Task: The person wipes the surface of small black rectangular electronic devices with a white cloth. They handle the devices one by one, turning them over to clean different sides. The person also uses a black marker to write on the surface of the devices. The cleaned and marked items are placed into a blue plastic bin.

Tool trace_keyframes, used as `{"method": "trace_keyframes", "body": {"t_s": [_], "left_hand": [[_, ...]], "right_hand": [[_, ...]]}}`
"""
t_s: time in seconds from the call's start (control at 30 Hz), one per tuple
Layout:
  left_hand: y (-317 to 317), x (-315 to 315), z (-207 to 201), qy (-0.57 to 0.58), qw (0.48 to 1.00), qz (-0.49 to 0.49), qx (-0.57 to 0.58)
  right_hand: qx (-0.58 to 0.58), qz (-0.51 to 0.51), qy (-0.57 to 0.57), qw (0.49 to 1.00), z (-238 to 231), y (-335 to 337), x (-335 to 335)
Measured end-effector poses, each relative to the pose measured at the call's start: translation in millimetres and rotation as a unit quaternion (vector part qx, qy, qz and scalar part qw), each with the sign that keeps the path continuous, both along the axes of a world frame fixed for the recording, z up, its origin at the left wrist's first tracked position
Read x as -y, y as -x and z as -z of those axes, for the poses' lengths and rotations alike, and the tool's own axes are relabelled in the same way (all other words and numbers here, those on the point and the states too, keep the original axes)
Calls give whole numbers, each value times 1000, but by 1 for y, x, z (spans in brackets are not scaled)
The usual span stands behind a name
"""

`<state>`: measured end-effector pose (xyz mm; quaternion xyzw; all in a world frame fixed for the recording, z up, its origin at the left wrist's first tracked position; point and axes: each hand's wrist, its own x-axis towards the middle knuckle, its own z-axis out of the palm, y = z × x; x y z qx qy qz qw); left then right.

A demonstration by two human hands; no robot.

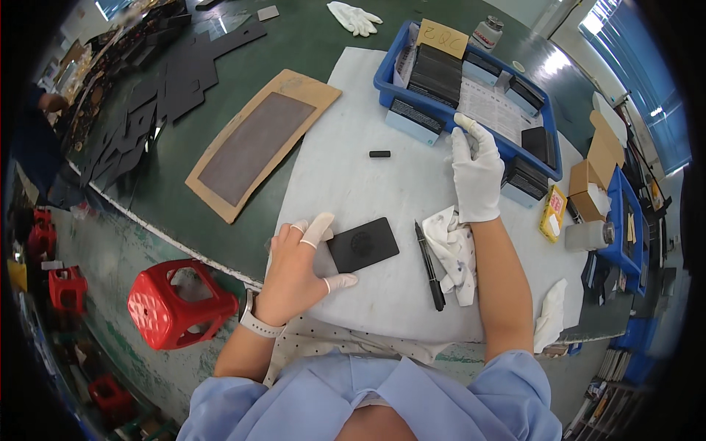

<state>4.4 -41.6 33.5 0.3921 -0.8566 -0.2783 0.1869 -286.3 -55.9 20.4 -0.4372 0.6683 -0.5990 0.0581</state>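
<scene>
My left hand [300, 268], with pale finger cots on the thumb and some fingers, grips the left end of a flat black rectangular case [365, 244] lying on the white sheet. A faint round mark shows on its top face; its left end is partly hidden by my hand. In a white glove, my right hand [478, 173] hovers at the near side of a blue tray [381, 82], fingers bent and a gap between thumb and fingertips. Small printed boxes [413, 121] stand nearest to it. The tray holds black stacked pieces [437, 76] and more boxes.
A black marker [429, 268] and its loose cap [379, 154] lie apart, beside a crumpled spotted cloth [451, 253]. To the left rests a cardboard-framed grey panel [257, 147]. A cardboard box [590, 187] and bottle [588, 236] stand right. A red stool [165, 305] is on the floor.
</scene>
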Motion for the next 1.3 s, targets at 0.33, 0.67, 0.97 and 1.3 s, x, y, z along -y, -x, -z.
{"method": "trace_keyframes", "body": {"t_s": [0.33, 0.67, 0.97, 1.3], "left_hand": [[0, -4, 3, 21, 999, -5, -43], [-1, -4, -4, 7, 1000, -10, -19], [4, -8, -19, 12, 999, -22, 29], [8, -8, -17, -8, 999, -32, 20]], "right_hand": [[-5, -21, 7, 1000, -2, -2, 0], [13, -27, -27, 999, -5, -6, -2], [-9, -37, -12, 999, -1, -3, 0], [-43, -42, -30, 998, 0, 0, 0]]}}
